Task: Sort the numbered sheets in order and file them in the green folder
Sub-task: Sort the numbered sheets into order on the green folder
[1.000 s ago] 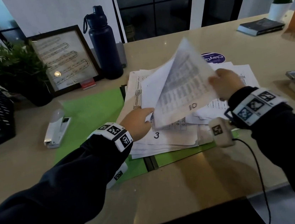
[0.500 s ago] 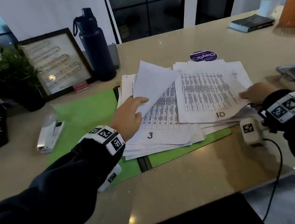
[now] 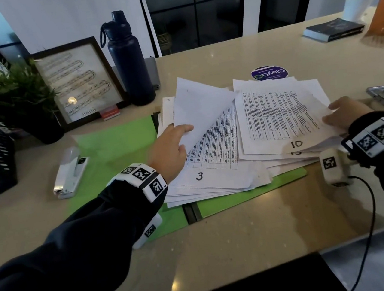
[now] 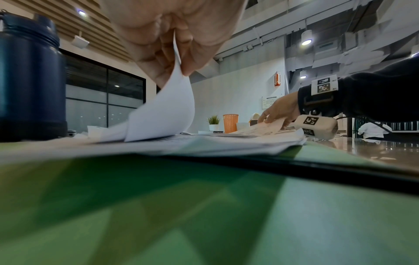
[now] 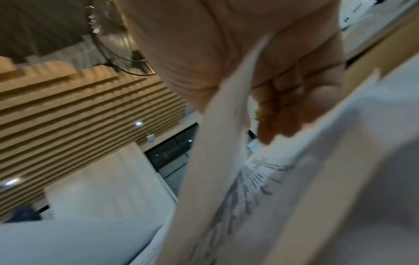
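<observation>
- The green folder (image 3: 118,142) lies open and flat on the worktop (image 3: 245,230).
- A messy pile of sheets (image 3: 217,183) sits on the right half of the folder.
- The left hand (image 3: 169,148) pinches the edge of a blank-side-up sheet (image 3: 196,111) and lifts it up off the pile.
- Under that lifted sheet is the sheet marked 3 (image 3: 213,167), lying flat.
- The right hand (image 3: 344,114) pinches the right edge of the sheet marked 10 (image 3: 279,120), thumb on top and fingers (image 5: 283,111) under it.
- That sheet lies on the right part of the pile, just beside the sheet marked 3.
- A white stapler (image 3: 69,175) lies on the left edge of the folder.
- A dark bottle (image 3: 127,61) and a picture frame (image 3: 79,84) stand on the far side.
</observation>
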Available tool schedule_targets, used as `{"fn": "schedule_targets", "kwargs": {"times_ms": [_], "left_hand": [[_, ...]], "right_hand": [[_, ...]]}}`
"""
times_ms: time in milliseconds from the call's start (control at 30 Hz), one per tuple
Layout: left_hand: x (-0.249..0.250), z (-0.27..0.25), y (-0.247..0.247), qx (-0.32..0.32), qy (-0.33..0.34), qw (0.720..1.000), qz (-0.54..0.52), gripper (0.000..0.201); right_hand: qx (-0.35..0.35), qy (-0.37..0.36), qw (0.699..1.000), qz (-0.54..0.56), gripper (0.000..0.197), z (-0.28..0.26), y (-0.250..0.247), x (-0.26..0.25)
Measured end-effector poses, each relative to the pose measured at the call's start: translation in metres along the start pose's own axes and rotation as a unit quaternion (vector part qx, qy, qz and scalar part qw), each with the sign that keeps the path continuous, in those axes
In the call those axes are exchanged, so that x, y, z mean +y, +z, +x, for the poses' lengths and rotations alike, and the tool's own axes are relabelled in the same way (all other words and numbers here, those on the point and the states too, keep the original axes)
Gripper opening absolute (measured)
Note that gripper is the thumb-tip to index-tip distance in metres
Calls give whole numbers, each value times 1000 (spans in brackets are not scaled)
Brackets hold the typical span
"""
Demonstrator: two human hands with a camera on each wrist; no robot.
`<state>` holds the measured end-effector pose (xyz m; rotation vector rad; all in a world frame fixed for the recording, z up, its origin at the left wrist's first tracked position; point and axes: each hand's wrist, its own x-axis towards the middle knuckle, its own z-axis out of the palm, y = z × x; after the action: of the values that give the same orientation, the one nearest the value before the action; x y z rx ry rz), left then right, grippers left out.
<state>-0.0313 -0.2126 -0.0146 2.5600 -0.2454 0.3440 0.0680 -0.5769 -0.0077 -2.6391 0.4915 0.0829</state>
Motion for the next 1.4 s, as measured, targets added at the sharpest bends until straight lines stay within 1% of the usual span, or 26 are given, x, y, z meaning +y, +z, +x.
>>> {"fn": "schedule_targets", "kwargs": {"times_ms": [67,100,133,167,200,233,267,300,333,433,500,567,633,700,767,833,867,933,1033,1100,1133,1200,1267,1300,1333,1400], "left_hand": [[2,0,-1,5,-5,1000,-1,48],[3,0,-2,10,-5,1000,1,48],[5,0,-3,14,-4,1000,6,48],[5,0,-3,15,-2,1000,15,47],[6,1,-4,11,3,1000,27,45],[7,1,-4,-3,11,999,44,42],[8,1,-4,-25,22,998,59,40],[9,0,-3,-54,34,996,70,37],[9,-1,-1,-92,42,992,78,35],[7,-4,4,-231,57,963,127,30],[7,-4,6,-297,64,943,139,30],[6,-3,5,-320,90,934,131,31],[3,-3,7,-333,114,931,95,26],[1,-4,6,-365,109,923,51,21],[0,-5,6,-393,92,914,32,29],[2,-5,5,-368,67,927,34,25],[2,-3,6,-341,55,937,46,23],[-3,-1,10,-282,29,956,68,28],[-6,1,10,-210,-15,976,58,25],[-6,1,7,-175,-52,981,62,11],[-6,2,6,-175,-64,980,69,11],[-10,2,7,-218,-62,969,95,27],[-12,1,10,-270,-23,955,123,44],[-12,1,11,-294,5,947,131,58],[-11,0,11,-318,29,939,129,77],[-8,-1,11,-341,60,932,109,118]], "right_hand": [[71,-38,996,-42,53,-14,-2,-9],[91,-72,992,-56,53,-22,-1,-17],[84,-109,989,-51,50,-35,1,-28],[39,-139,989,-18,43,-48,5,-40],[-38,-156,987,31,33,-63,11,-53],[-130,-160,975,79,23,-78,20,-64],[-214,-151,959,111,17,-91,29,-72],[-278,-142,942,123,15,-102,38,-78],[-311,-139,933,113,15,-108,46,-81],[-310,-152,936,67,19,-116,60,-83],[-306,-163,935,68,19,-116,62,-83],[-302,-178,934,74,17,-116,64,-85],[-288,-197,933,81,17,-116,65,-86],[-263,-221,938,50,17,-117,65,-87],[-252,-223,941,13,17,-116,65,-89],[-260,-200,945,2,23,-114,66,-90],[-267,-185,946,2,26,-113,67,-90],[-284,-151,946,29,37,-113,68,-89],[-295,-77,934,184,54,-116,67,-84],[-288,-54,928,229,55,-117,67,-81],[-291,-56,927,231,52,-116,67,-80],[-311,-69,923,216,44,-117,68,-80],[-307,-98,926,195,36,-116,69,-81],[-296,-115,930,185,33,-118,69,-82],[-282,-131,933,182,30,-119,69,-84],[-270,-145,923,231,23,-123,69,-91]]}}
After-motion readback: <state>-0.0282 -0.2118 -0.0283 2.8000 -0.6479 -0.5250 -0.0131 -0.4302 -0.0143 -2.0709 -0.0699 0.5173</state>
